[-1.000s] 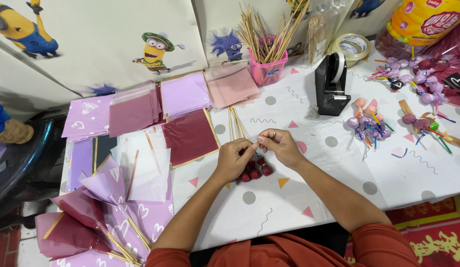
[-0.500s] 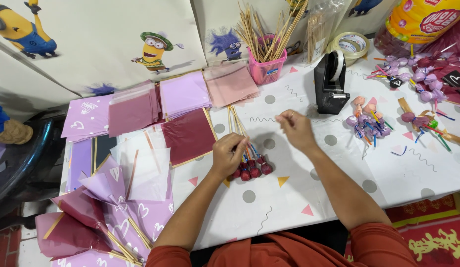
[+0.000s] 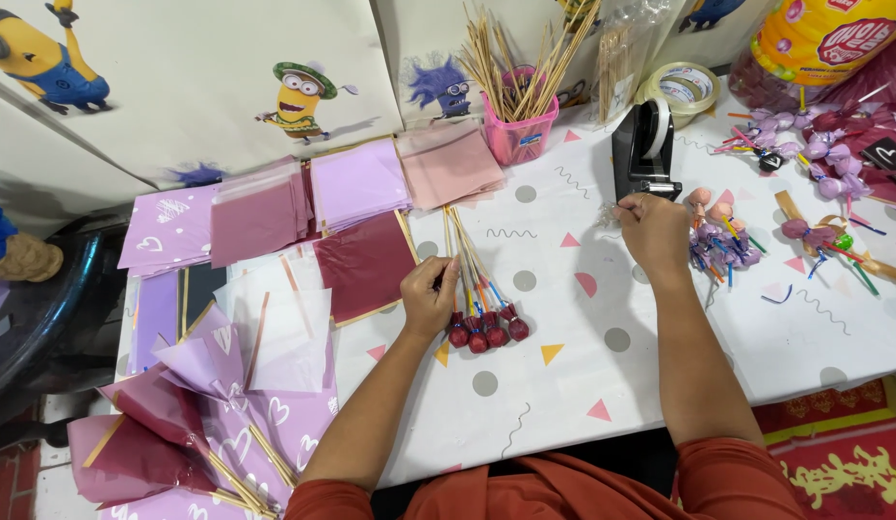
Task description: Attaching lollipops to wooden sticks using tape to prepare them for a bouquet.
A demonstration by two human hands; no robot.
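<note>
Pink cup [image 3: 518, 135] of bamboo skewers stands near the table's [image 3: 583, 385] far edge, centre. Stacked paper sheets along far-left edge: lilac [image 3: 356, 181], pale pink [image 3: 448, 164], mauve [image 3: 255, 210], heart-printed lilac [image 3: 168, 226]; one dark red sheet [image 3: 366, 265] nearer. Finished paper cones [image 3: 178, 424] at near-left corner. Tape roll [image 3: 684, 89] and wrapped candies [image 3: 833, 164] at far-right corner. Yellow jar [image 3: 823, 39] behind.

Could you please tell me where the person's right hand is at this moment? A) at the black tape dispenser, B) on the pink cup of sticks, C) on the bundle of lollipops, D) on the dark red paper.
A: the right hand is up at the front of the tape dispenser, while the left hand holds the lollipops.
</note>
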